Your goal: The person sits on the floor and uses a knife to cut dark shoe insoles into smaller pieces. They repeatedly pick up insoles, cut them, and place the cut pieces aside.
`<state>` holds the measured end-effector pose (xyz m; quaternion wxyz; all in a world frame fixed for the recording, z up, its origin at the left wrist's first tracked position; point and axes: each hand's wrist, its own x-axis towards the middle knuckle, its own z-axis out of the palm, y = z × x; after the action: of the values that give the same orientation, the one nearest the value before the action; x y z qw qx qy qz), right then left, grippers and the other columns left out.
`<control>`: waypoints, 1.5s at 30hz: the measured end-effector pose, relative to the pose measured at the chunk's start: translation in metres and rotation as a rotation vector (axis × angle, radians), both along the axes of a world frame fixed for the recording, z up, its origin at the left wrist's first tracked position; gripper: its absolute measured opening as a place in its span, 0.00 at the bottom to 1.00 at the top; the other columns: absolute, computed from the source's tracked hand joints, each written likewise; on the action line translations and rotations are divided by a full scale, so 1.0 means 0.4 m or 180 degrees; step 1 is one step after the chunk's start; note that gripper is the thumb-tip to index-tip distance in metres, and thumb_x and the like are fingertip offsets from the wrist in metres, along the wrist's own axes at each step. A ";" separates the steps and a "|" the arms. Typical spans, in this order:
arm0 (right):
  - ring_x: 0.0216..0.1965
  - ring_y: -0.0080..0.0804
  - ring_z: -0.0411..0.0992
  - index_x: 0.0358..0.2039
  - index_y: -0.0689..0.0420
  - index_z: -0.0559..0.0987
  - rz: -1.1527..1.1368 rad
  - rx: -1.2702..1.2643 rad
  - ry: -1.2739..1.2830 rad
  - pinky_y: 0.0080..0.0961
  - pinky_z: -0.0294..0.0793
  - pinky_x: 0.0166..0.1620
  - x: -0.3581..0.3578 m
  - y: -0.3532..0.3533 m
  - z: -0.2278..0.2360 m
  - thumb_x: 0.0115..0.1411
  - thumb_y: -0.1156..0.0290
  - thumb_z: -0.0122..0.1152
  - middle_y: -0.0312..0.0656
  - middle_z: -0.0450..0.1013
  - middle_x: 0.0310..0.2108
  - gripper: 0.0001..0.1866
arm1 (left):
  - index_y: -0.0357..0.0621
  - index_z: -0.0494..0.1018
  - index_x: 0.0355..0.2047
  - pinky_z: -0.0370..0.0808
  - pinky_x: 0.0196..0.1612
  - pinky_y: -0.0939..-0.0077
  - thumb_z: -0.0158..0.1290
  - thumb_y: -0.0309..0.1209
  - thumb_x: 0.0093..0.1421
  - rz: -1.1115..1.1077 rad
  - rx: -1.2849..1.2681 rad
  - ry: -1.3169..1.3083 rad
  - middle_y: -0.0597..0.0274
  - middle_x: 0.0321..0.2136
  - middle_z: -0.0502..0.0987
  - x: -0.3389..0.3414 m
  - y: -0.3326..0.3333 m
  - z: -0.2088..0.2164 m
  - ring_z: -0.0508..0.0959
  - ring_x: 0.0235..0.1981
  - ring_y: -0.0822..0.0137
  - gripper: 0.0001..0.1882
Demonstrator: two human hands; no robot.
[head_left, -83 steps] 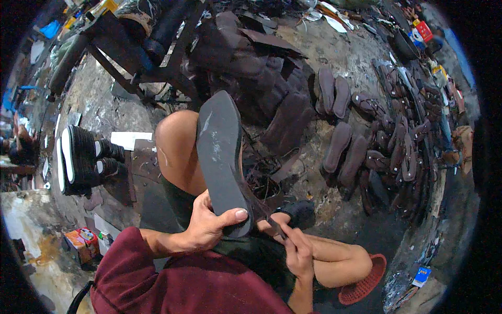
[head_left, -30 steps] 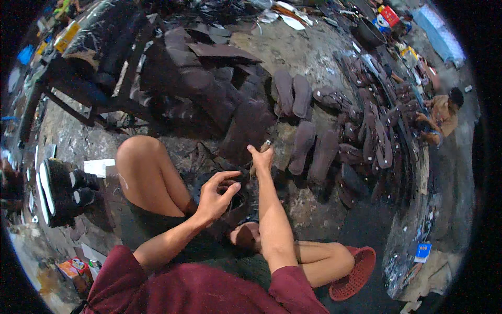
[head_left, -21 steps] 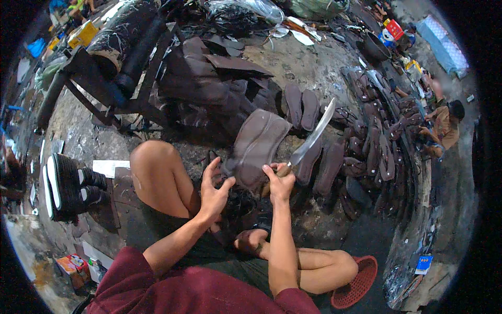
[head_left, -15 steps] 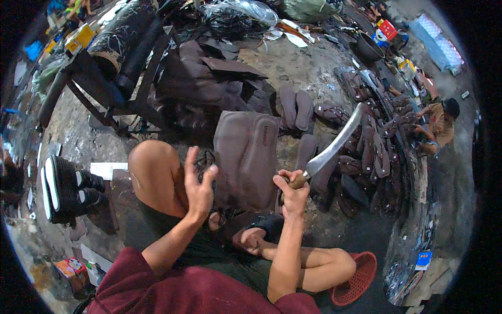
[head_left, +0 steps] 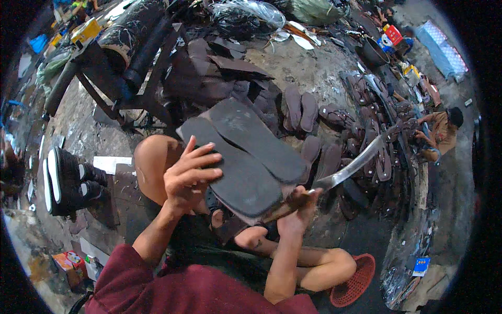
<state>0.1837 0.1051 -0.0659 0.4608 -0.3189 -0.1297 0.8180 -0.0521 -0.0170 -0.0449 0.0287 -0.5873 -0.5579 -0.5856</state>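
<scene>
Overlapping the sole sheet [head_left: 246, 163], the left hand [head_left: 184, 180] partly hides it.

Maroon shirt [head_left: 209, 288], loose short sleeves [head_left: 117, 272]; shorts [head_left: 217, 254], apparently dark green.

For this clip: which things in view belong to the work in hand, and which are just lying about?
In the work:
dark sole sheet, left hand spread over its left side
curved knife, gripped by the right hand
loose brown soles, probably

Apparently just lying about:
black white-soled footwear
white paper
small blue packet
</scene>
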 end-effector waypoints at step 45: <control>0.36 0.52 0.75 0.47 0.58 0.76 0.1654 0.3765 -0.3580 0.44 0.70 0.42 0.059 -0.253 -0.101 0.63 0.67 0.51 0.50 0.76 0.38 0.15 | 0.38 0.66 0.47 0.76 0.40 0.74 0.57 0.26 0.54 0.0907 -0.1047 -0.4319 0.61 0.36 0.77 0.127 -0.088 0.046 0.77 0.34 0.69 0.20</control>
<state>0.2075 0.0040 -0.1062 0.2164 -0.3445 -0.8134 0.4157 -0.0015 -0.0521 -0.0266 -0.3376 -0.0114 -0.6052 -0.7209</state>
